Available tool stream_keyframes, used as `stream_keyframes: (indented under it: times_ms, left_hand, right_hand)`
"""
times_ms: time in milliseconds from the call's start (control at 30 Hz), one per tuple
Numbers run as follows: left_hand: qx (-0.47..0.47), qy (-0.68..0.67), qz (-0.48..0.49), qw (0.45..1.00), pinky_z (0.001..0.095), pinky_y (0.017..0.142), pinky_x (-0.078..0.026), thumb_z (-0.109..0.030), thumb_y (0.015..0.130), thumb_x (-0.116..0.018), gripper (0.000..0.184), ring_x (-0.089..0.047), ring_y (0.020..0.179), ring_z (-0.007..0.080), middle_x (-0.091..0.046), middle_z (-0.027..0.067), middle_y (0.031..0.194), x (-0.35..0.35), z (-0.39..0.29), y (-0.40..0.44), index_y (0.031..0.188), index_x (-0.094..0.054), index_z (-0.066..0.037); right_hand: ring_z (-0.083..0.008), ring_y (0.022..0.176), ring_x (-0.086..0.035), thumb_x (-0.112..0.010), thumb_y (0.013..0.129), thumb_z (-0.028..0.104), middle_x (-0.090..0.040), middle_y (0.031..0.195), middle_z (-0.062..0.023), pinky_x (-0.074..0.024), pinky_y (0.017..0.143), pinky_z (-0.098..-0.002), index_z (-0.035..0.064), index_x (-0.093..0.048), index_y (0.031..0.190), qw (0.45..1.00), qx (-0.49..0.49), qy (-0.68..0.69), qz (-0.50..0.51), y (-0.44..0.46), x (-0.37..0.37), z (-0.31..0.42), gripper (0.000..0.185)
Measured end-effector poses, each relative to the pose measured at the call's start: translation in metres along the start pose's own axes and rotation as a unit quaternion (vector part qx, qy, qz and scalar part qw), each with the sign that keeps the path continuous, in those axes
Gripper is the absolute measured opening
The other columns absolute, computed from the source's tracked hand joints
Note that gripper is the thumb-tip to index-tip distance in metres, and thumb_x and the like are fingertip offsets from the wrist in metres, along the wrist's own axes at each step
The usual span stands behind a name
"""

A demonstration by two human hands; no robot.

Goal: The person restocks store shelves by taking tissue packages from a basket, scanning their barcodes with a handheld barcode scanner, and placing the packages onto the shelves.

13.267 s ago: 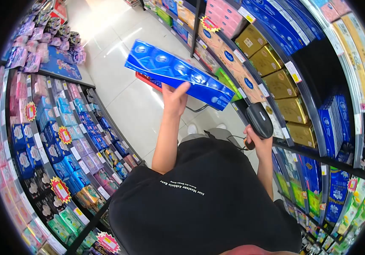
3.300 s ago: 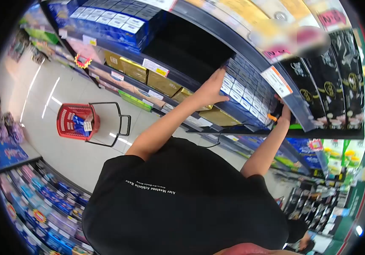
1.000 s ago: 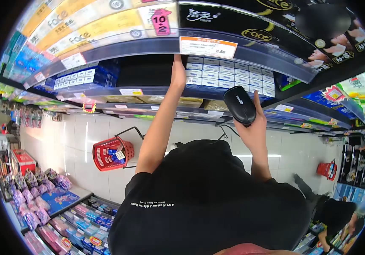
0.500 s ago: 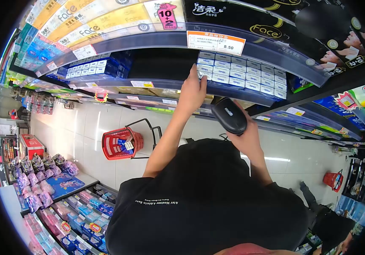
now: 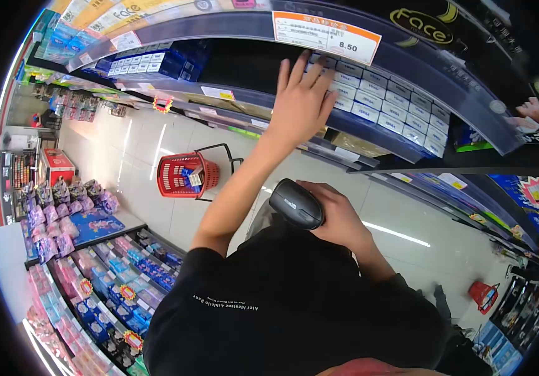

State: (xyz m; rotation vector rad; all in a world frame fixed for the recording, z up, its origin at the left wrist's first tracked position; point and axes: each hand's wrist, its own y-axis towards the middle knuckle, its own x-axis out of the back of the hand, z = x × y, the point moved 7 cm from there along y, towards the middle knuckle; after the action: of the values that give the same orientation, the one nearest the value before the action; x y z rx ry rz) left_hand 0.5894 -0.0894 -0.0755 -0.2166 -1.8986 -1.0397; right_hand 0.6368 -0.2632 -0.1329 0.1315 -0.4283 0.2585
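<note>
My left hand point(image 5: 299, 108) reaches up to the shelf with its fingers spread. Its fingertips lie at the left end of a block of small white-and-blue tissue packs point(image 5: 382, 100), stacked in rows; the fingers hide some of them. Low in front of my body, my right hand point(image 5: 344, 219) is wrapped round a black, rounded handheld barcode scanner point(image 5: 295, 203). The fingers under the scanner are partly hidden. Above the packs hangs an orange-and-white price tag point(image 5: 326, 37) marked 8.50.
A red shopping basket point(image 5: 178, 182) with blue and white packs inside stands on the tiled floor. More blue packs point(image 5: 147, 62) sit farther left on the shelf. Low shelves point(image 5: 112, 282) of pink and blue packages run behind me at left. Another red basket point(image 5: 484, 296) is far right.
My left hand has gone from gripping the packs' left edge to spreading its fingers over them. My right hand has drawn the scanner down and left, away from the shelf. The view has shifted.
</note>
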Motion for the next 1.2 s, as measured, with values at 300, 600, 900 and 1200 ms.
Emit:
stream_keyframes:
  times_ms: [300, 600, 900, 1200]
  left_hand:
    - [0.012, 0.045, 0.148, 0.988, 0.0603, 0.111, -0.020, -0.057, 0.094, -0.045, 0.056, -0.046, 0.132, 0.0359, -0.060, 0.0157, 0.133, -0.076, -0.012, 0.045, 0.123, -0.066, -0.014]
    - [-0.048, 0.027, 0.046, 0.997, 0.0654, 0.110, -0.024, -0.041, 0.090, -0.056, 0.051, -0.042, 0.133, 0.0425, -0.049, 0.0228, 0.139, -0.069, -0.034, 0.048, 0.126, -0.061, -0.004]
    - [-0.054, -0.003, 0.068, 0.996, 0.0687, 0.112, -0.019, -0.044, 0.097, -0.044, 0.060, -0.034, 0.139, 0.0461, -0.040, 0.0238, 0.148, -0.099, -0.075, 0.051, 0.142, -0.047, -0.005]
    - [-0.072, -0.351, -0.043, 0.932, 0.0449, 0.081, -0.053, -0.005, 0.085, -0.059, 0.020, -0.065, 0.093, 0.0369, -0.068, 0.0160, 0.105, -0.018, -0.057, -0.008, 0.103, -0.066, -0.005]
  right_hand:
    - [-0.0381, 0.106, -0.062, -0.075, 0.071, 0.012, -0.066, 0.112, -0.0197, -0.0507, 0.092, -0.0413, -0.0002, -0.061, 0.120, 0.995, -0.096, 0.024, -0.033, -0.036, 0.011, -0.035, 0.052]
    - [-0.0391, 0.104, -0.063, -0.074, 0.071, 0.014, -0.067, 0.111, -0.0204, -0.0509, 0.090, -0.0428, -0.0002, -0.062, 0.116, 0.988, -0.119, -0.039, -0.088, -0.059, -0.003, -0.027, 0.049]
    - [-0.0396, 0.106, -0.062, -0.074, 0.071, 0.011, -0.067, 0.112, -0.0203, -0.0505, 0.092, -0.0421, -0.0001, -0.063, 0.116, 0.987, -0.129, -0.037, -0.087, -0.070, -0.030, -0.001, 0.048]
    - [-0.0407, 0.099, -0.064, -0.073, 0.070, 0.010, -0.067, 0.105, -0.0214, -0.0514, 0.087, -0.0425, -0.0012, -0.063, 0.111, 0.988, -0.140, -0.066, -0.021, -0.068, -0.057, 0.012, 0.044]
